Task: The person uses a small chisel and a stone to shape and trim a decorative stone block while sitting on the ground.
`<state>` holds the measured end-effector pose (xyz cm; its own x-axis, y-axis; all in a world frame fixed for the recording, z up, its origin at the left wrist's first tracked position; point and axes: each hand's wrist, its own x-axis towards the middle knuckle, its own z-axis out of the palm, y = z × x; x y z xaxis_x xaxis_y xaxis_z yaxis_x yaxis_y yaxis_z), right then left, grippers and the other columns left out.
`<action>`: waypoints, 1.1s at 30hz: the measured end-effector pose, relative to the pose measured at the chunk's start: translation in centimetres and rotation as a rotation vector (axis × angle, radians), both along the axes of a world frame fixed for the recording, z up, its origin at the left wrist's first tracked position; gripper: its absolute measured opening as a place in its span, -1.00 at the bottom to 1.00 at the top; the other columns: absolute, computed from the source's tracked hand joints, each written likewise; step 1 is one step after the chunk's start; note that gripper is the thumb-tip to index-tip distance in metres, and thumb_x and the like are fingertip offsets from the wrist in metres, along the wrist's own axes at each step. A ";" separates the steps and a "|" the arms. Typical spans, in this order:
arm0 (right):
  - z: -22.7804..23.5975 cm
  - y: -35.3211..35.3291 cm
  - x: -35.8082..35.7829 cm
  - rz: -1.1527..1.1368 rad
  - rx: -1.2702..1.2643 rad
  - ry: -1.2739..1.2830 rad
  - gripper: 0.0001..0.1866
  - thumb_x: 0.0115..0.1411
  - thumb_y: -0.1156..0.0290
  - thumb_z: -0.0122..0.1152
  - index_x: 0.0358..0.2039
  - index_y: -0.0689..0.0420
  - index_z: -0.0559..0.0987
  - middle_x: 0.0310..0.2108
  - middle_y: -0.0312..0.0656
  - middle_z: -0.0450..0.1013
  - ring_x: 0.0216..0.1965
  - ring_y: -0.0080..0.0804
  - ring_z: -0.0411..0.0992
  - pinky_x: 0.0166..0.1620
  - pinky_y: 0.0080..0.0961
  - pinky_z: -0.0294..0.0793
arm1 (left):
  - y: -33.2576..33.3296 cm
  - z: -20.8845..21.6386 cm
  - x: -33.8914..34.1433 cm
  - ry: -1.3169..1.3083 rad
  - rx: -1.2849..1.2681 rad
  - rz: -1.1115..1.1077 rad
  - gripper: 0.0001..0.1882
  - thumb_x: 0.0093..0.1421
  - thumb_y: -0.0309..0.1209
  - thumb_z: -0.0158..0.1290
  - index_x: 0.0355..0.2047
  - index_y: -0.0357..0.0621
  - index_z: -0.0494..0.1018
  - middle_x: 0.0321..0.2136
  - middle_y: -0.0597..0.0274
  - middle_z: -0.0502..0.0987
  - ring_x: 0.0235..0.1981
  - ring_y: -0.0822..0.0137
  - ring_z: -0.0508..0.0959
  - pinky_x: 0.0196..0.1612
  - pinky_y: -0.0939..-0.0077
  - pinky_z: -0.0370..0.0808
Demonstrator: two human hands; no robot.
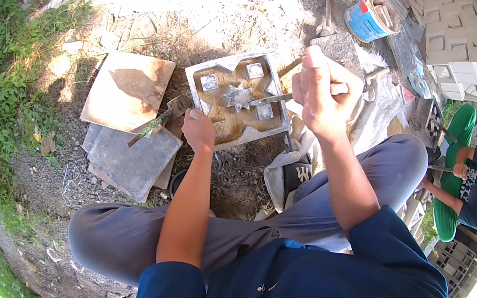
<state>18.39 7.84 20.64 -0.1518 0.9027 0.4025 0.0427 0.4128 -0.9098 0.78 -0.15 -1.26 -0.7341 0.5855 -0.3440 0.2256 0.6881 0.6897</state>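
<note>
A square grey mould point(241, 140) lies in front of me, its notched walls around a tan, sandy-looking bed. An eight-pointed star point(238, 97) stands in the middle, with square blocks near the corners. My left hand point(198, 130) is closed on the mould's left wall. In my closed right hand point(329, 94) is a narrow trowel-like tool; its flat metal blade point(270, 99) reaches over the mould's right wall toward the star. The fist hides its handle. Beside my left hand lies a tool with a green-wrapped handle point(150, 126) and a blocky head.
Flat square boards point(128, 88) are stacked on the left. A blue bucket point(372, 18) stands at the far right, near stacked pale patterned blocks point(456, 8). Another person point(475, 186) in green trousers sits at the right, holding a tool. Grass borders the left.
</note>
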 end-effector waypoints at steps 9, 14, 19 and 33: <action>0.3 -1.0 -0.4 0.042 -0.002 0.044 -0.54 0.39 0.46 0.03 -0.71 0.16 0.30 -0.74 -0.42 0.16 -0.75 -0.75 0.03 -0.71 -0.67 -0.03 | -0.1 0.5 -0.1 -0.037 -0.005 0.019 -0.60 0.25 -0.26 -0.33 -0.37 -0.34 0.41 -0.34 -0.34 0.52 -0.22 -0.37 0.48 -0.12 -0.12 0.36; -2.2 0.4 0.2 -0.058 -0.089 0.050 -0.59 0.33 0.57 0.06 -0.71 0.21 0.40 -0.78 -0.46 0.21 -0.76 -0.77 0.06 -0.68 -0.65 -0.07 | 0.4 0.9 1.0 -0.051 0.013 0.025 -0.59 0.25 -0.26 -0.35 -0.39 -0.33 0.42 -0.34 -0.34 0.52 -0.21 -0.40 0.46 -0.10 -0.13 0.35; 0.3 -0.5 0.0 0.050 -0.191 0.208 -0.58 0.31 0.58 0.09 -0.74 0.18 0.36 -0.77 -0.45 0.20 -0.71 -0.76 0.03 -0.64 -0.63 -0.07 | 0.2 0.6 0.6 -0.018 0.035 0.015 -0.56 0.26 -0.27 -0.37 -0.40 -0.34 0.43 -0.31 -0.36 0.52 -0.17 -0.42 0.45 -0.07 -0.15 0.33; 1.3 0.0 -1.2 0.024 -0.230 0.070 -0.57 0.38 0.46 0.01 -0.69 0.11 0.27 -0.75 -0.43 0.12 -0.70 -0.67 0.02 -0.62 -0.61 -0.03 | -0.2 0.4 0.3 -0.043 0.021 0.020 -0.57 0.26 -0.23 -0.35 -0.29 -0.27 0.46 -0.26 -0.31 0.54 -0.15 -0.37 0.48 -0.07 -0.14 0.37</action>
<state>17.14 7.83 21.91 -0.1536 0.9682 0.1974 -0.0314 0.1949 -0.9803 1.04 -0.32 -0.88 -0.7302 0.5784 -0.3636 0.1818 0.6775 0.7127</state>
